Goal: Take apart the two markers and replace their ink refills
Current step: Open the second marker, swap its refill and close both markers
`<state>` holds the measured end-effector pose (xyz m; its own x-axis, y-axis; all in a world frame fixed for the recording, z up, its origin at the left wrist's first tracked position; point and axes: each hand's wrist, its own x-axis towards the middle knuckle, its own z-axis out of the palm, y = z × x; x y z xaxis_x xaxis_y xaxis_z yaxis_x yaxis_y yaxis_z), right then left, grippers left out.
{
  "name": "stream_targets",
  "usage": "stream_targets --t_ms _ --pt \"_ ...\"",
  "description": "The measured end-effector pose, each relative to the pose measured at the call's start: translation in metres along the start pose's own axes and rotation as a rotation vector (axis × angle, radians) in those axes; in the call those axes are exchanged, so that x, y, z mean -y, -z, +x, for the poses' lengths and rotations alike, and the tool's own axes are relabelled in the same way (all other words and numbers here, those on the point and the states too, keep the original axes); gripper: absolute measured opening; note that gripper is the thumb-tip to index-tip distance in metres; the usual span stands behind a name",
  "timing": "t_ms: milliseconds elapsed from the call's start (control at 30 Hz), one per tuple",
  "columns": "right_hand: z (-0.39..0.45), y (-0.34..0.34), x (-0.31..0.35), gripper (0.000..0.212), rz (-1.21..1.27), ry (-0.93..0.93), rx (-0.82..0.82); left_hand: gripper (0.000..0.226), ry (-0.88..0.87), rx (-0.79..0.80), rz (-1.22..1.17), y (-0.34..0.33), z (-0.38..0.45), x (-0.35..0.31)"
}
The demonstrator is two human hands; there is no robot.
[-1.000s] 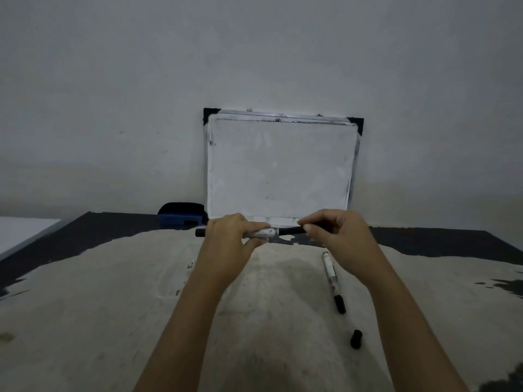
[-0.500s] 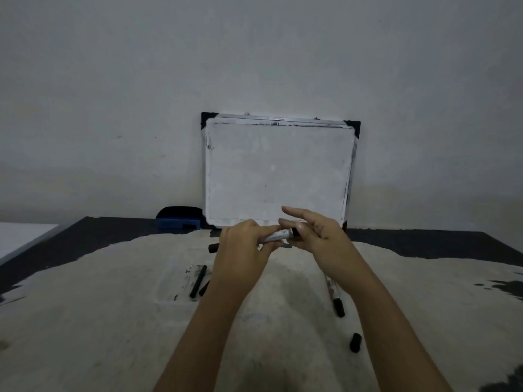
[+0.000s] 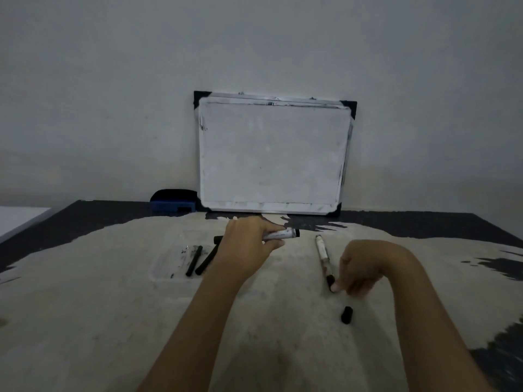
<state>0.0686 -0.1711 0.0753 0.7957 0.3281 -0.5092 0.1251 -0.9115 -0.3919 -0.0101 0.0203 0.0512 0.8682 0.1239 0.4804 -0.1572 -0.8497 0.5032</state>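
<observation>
Left hand (image 3: 249, 244) grips first marker (image 3: 280, 234) level above tabletop (image 3: 113, 321), open end toward 3 o'clock, likely ready for refill. Right hand (image 3: 359, 267) fingers (image 3: 335, 287) pinch near end of second marker (image 3: 322, 256) lying at 5 o'clock. Loose cap (image 3: 346, 315) nearby; refills (image 3: 198, 260) in tray (image 3: 161, 270) at 9 o'clock.

A plain, dim room, likely a home or study corner: a bare pale wall (image 3: 113, 80), a small whiteboard (image 3: 271, 154) leaning against it, and a worn dark worktop (image 3: 424, 224) with a blue eraser (image 3: 173, 205).
</observation>
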Motion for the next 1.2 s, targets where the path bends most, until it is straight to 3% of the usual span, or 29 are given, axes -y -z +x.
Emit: stream_targets --t_ms 133,233,333,500,633,800,933,1067,1200 --pt "0.015 -0.013 -0.003 0.053 -0.057 -0.205 0.164 0.031 0.016 0.031 0.026 -0.002 -0.001 0.002" --pt "0.020 -0.017 -0.002 0.031 -0.061 -0.201 0.217 0.030 0.018 0.026 0.019 0.000 0.000 0.002" --pt "0.008 -0.009 0.004 0.016 0.010 0.014 0.110 0.028 0.034 0.018 -0.005 0.000 0.001 0.004" --pt "-0.007 -0.001 0.016 0.013 0.668 0.500 -0.206 0.027 0.048 -0.037 -0.044 0.001 0.001 0.005" --pt "-0.003 -0.006 0.024 0.010 0.988 0.655 -0.249 0.027 0.042 -0.075 -0.078 0.001 0.003 0.005" --pt "-0.002 -0.010 0.027 0.027 0.830 0.682 -0.276 0.026 0.045 -0.095 -0.110 0.004 0.003 0.002" --pt "-0.001 -0.011 0.029 0.025 0.844 0.669 -0.250 0.027 0.046 -0.093 -0.108 0.004 0.004 0.003" --pt "0.008 -0.015 0.026 0.021 0.533 0.541 -0.319 0.028 0.077 -0.068 -0.095 0.001 0.002 0.009" --pt "0.013 -0.027 0.032 0.019 0.253 0.449 -0.108 0.030 0.116 -0.066 -0.079 0.000 0.001 0.013"
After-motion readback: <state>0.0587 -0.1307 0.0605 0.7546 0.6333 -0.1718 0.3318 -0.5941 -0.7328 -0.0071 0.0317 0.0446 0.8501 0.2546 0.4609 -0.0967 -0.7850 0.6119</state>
